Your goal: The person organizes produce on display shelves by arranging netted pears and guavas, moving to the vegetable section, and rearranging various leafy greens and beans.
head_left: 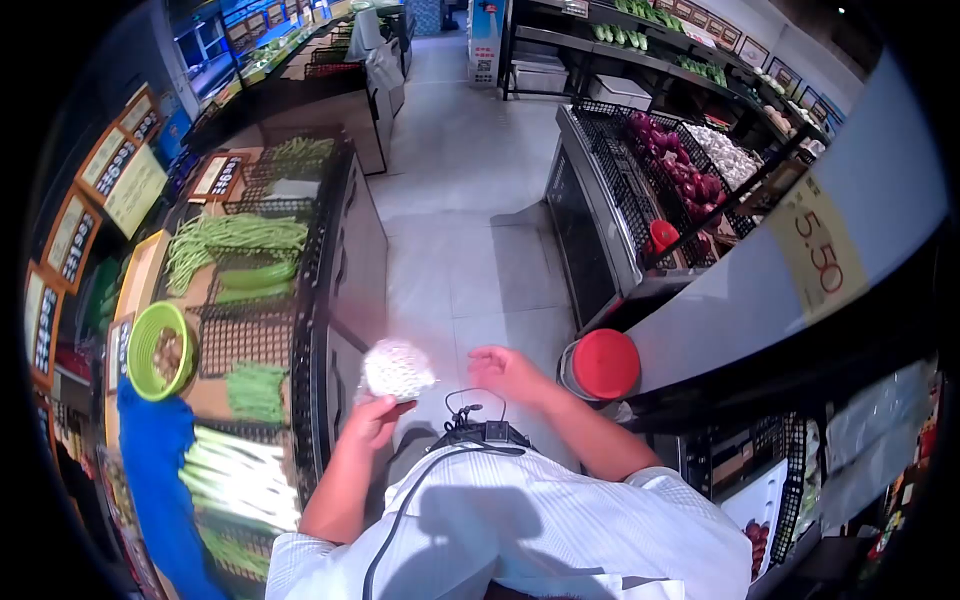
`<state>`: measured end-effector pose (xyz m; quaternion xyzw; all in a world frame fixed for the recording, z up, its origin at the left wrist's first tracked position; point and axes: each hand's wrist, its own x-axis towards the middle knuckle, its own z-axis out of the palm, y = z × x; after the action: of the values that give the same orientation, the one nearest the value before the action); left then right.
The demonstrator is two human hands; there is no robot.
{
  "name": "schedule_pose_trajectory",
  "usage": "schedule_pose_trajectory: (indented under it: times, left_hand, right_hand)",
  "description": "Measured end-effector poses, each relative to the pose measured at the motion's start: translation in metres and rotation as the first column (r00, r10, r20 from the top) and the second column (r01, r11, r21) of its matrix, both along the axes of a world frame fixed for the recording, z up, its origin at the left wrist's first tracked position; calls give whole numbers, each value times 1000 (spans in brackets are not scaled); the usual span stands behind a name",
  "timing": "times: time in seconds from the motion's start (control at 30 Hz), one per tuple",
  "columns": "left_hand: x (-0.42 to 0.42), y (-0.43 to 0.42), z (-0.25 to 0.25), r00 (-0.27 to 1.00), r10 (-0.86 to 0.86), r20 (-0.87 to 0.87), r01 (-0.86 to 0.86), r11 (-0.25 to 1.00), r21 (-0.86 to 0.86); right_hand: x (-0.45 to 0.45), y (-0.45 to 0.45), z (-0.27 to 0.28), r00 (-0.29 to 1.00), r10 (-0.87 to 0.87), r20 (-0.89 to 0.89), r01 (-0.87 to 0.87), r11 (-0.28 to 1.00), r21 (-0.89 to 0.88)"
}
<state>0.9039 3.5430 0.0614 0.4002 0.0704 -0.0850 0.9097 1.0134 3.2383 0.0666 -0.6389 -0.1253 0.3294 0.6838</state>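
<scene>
- Left hand (375,420), 11 o'clock from wearer: fingers hold near edge of white packet (398,365), packet above floor (440,250).
- Step: probably carrying or inspecting; next move likely calls for steady grip.
- Right hand (505,375), 12 o'clock: empty, fingers loosely spread.
- Red-lidded bucket (605,365), 1 o'clock.
- Vegetable bench (362,235), 10 o'clock.

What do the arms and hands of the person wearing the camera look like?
The left hand and right hand are ungloved. The short sleeves are white, part of a finely striped shirt, with a black cable across its front.
</scene>
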Motion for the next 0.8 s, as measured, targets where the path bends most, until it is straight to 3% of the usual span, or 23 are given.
schedule_pose_trajectory:
  times: [0.17, 0.27, 0.4, 0.5, 0.6, 0.67, 0.73, 0.8]
  left_hand:
    - [135, 76, -14, 996, 80, 41, -81, 997, 14]
    - [241, 111, -37, 995, 88, 41, -86, 995, -50]
    - [392, 141, -58, 999, -48, 23, 52, 986, -158]
    - [493, 143, -28, 985, -149, 90, 161, 975, -151]
    - [576, 143, 11, 959, -213, 189, 225, 973, -48]
    - [640, 180, -26, 940, -342, 1, 341, 939, 41]
    - [693, 179, -29, 948, -315, -42, 317, 946, 59]
    - [750, 177, -37, 968, -250, 34, 247, 967, 64]
  right_hand:
    - [156, 11, -14, 989, -150, -13, 150, 989, 15]
    - [243, 26, -24, 943, -328, -53, 325, 944, -66]
    - [341, 42, -3, 895, -443, -49, 432, 889, -154]
    - [414, 46, 9, 859, -510, -48, 499, 855, -142]
    - [478, 53, 3, 815, -574, -86, 559, 816, -146]
    - [525, 54, -5, 796, -596, -103, 583, 801, -134]
    - [567, 53, -22, 785, -607, -126, 596, 795, -118]
    - [618, 45, -44, 772, -616, -157, 605, 787, -116]
